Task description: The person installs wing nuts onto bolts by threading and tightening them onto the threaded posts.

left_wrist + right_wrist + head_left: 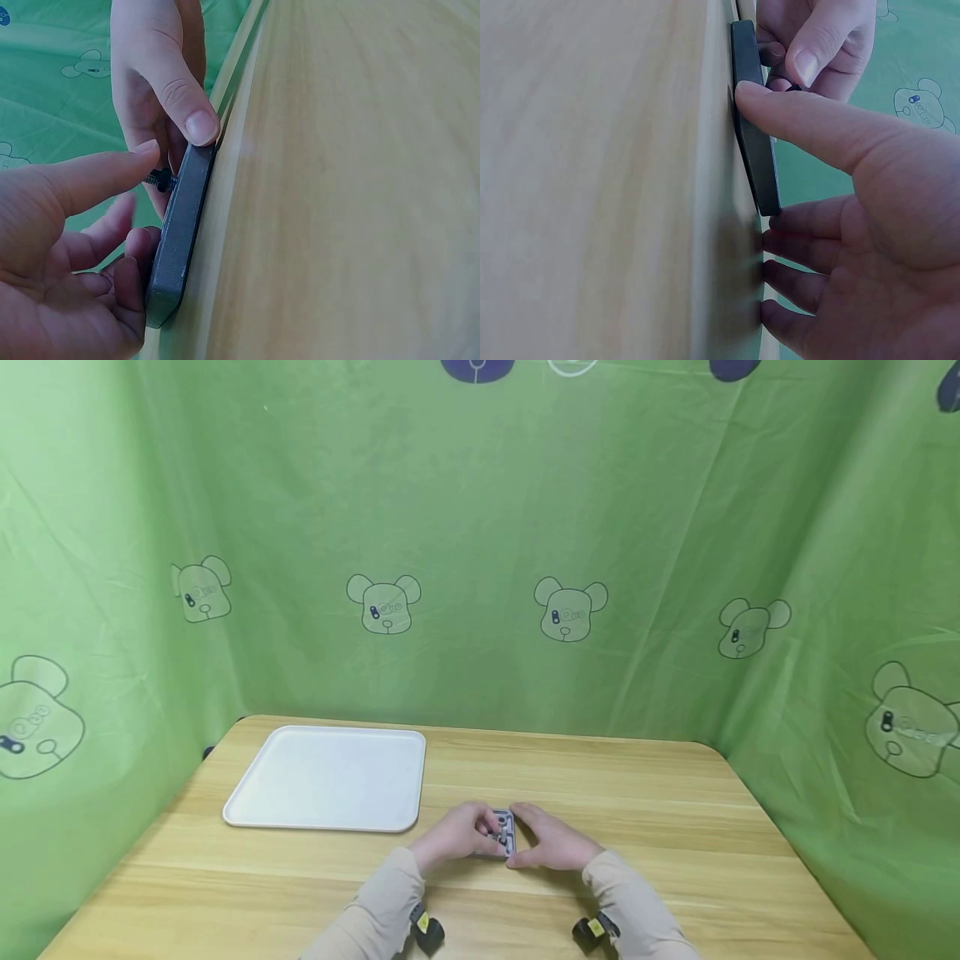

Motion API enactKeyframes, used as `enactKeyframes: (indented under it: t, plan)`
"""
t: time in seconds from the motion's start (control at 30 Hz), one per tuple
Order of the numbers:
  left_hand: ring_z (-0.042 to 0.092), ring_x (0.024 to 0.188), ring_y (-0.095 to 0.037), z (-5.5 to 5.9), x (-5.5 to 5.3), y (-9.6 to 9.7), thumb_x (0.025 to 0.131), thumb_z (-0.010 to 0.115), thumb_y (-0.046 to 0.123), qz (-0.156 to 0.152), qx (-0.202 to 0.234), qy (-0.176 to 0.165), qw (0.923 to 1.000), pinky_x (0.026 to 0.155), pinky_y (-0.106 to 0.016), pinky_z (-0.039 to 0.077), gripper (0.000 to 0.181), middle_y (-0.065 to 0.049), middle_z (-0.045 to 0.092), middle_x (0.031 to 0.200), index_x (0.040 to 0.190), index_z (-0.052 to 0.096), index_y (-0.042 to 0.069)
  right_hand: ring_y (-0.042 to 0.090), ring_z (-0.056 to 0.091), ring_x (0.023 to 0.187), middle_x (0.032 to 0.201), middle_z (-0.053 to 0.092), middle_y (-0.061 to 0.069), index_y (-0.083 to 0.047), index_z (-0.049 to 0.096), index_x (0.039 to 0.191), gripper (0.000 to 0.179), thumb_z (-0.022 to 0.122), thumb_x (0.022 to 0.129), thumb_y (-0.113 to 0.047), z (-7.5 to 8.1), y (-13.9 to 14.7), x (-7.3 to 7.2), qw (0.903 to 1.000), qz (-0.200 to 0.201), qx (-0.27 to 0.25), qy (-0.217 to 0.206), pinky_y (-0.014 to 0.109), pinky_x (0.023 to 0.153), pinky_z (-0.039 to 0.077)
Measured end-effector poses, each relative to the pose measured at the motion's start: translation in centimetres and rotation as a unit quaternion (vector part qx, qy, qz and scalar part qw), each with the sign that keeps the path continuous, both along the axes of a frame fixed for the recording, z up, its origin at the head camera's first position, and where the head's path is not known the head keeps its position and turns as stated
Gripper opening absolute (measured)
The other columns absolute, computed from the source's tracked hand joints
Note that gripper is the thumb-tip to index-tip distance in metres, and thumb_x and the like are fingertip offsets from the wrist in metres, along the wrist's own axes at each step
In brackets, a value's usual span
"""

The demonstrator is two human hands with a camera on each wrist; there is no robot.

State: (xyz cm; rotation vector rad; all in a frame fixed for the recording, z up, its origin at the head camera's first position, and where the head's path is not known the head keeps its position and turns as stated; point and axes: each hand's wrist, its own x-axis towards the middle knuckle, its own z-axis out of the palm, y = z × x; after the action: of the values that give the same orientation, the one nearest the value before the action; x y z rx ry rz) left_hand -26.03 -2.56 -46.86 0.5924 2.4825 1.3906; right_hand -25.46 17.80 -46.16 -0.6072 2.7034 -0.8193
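A small flat dark case lies on the table between both hands, with grey recesses and small metal parts showing on its upper side. From the left, my left hand reaches over it and pinches a short black threaded piece like a bolt, thumb on top, fingers partly hidden. The piece stands up from the case's face. At the right end, my right hand holds the case, thumb on its near edge and fingers round toward the far side. The case's dark side shows in the right wrist view.
A white rectangular tray lies on the left of the wooden table. Green curtains printed with bear heads surround the table at the back and sides. Each wrist wears a small black camera.
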Motion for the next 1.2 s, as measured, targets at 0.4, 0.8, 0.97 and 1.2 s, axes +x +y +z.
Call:
enactKeyframes:
  t: [0.4,0.8,0.97,1.2]
  plan:
    - [0.050,0.071,-0.009,-0.13,-0.09,-0.05,0.071,0.083,0.010,-0.007,-0.011,0.013,0.9998,0.065,-0.020,0.041,0.026,0.005,0.053,0.075,0.076,0.058,0.009,0.047,0.031,0.141,0.153,0.031,0.027,0.005,0.031,0.148,0.100,0.080,0.073,-0.038,-0.08,0.04,-0.05,1.0000,0.005,-0.004,0.002,0.061,0.114,0.023]
    - [0.051,0.072,-0.009,-0.01,-0.03,-0.01,0.074,0.080,0.007,-0.009,0.001,0.004,1.0000,0.065,-0.020,0.042,0.018,0.005,0.056,0.075,0.080,0.063,0.007,0.046,0.031,0.141,0.153,0.032,0.026,0.003,0.031,0.148,0.100,0.080,0.073,-0.040,-0.09,0.02,-0.04,1.0000,0.001,0.001,0.003,0.061,0.114,0.024]
    - [0.051,0.072,-0.009,-0.03,-0.02,-0.01,0.077,0.077,0.004,-0.013,0.011,0.003,0.9999,0.066,-0.020,0.042,0.014,0.003,0.057,0.076,0.081,0.064,0.005,0.046,0.031,0.141,0.153,0.032,0.027,0.003,0.031,0.148,0.100,0.080,0.073,-0.041,-0.07,0.03,0.05,1.0000,0.002,0.005,0.005,0.061,0.114,0.024]
    - [0.052,0.073,-0.012,-0.06,0.01,0.01,0.081,0.071,-0.001,-0.011,0.016,-0.004,0.9998,0.065,-0.020,0.043,0.010,0.000,0.058,0.077,0.082,0.062,0.003,0.046,0.031,0.141,0.153,0.031,0.027,0.004,0.031,0.148,0.100,0.080,0.073,-0.041,0.02,0.00,0.14,0.9999,0.003,0.009,0.007,0.061,0.114,0.024]
